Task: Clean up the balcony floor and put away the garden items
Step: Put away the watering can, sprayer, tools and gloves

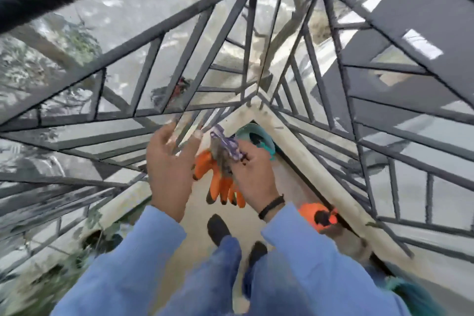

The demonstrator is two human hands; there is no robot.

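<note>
My right hand (252,174) grips a pair of orange garden gloves (220,182) together with a crumpled purple-and-white piece (228,145), perhaps a wrapper, though blur keeps me from being sure. The gloves hang fingers-down over the balcony floor (195,210). My left hand (168,169) is spread wide just beside them, holding nothing. Beyond, in the corner of the grey railing (179,59), sits a teal pot (257,136). An orange pot (318,215) stands by the kerb at my right.
</note>
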